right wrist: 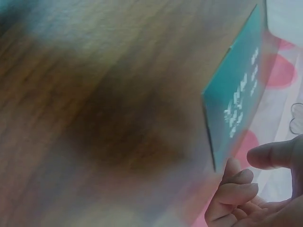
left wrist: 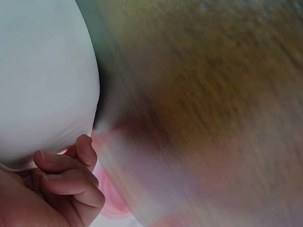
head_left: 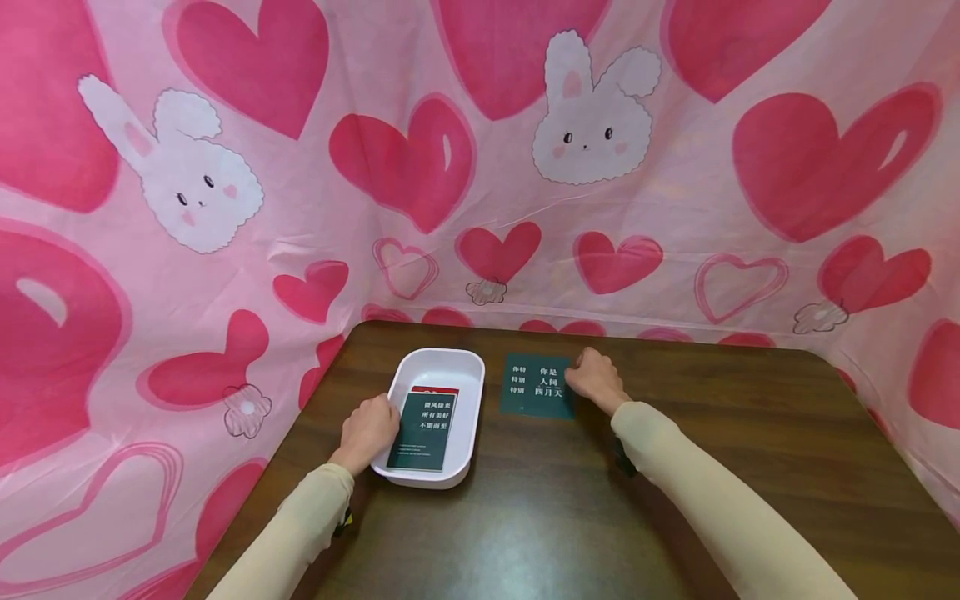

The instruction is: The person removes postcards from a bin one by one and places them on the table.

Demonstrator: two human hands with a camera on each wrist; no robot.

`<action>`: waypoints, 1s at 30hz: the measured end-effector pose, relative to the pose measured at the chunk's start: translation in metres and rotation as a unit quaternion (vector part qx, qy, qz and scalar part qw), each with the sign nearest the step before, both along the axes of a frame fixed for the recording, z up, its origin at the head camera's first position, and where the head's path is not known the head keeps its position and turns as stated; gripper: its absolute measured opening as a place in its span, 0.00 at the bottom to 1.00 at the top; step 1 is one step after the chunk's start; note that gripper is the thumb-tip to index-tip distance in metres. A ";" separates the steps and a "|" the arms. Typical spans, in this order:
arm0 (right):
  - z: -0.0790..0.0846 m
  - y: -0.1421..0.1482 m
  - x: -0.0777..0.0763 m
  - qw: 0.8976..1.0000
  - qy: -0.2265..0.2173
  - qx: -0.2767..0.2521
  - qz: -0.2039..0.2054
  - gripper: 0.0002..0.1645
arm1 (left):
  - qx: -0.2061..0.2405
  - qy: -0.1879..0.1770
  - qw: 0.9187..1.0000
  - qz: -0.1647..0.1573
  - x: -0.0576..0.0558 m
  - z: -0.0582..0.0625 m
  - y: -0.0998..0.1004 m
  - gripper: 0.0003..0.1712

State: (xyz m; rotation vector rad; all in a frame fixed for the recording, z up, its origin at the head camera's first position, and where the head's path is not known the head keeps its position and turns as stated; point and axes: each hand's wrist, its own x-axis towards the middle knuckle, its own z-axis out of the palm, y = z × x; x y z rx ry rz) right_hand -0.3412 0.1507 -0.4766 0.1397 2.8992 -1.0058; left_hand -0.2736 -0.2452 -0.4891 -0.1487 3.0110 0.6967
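My left hand (head_left: 366, 433) grips the left rim of a white plastic tray (head_left: 468, 446), its curled fingers (left wrist: 71, 187) under the edge in the left wrist view. Inside the tray lies a dark green card (head_left: 422, 433) with white printed characters, on top of a red item (head_left: 435, 389) that is mostly hidden. Right of the tray, green printed cards (head_left: 536, 400) lie flat on the table, side by side. At their right edge is my right hand (head_left: 597, 380). In the right wrist view its thumb stands apart from the curled fingers, and the fingertips are close to the card's corner.
The brown wooden table (head_left: 510, 533) carries the tray and the cards. Behind and to the left hangs a pink cloth (head_left: 495, 196) with hearts and rabbits, meeting the table's back edge.
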 end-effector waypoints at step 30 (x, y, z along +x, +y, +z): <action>0.077 -0.074 -0.002 0.995 0.067 -0.028 0.073 0.18 | 0.002 -0.003 1.000 0.000 -0.004 -0.002 -0.001 0.17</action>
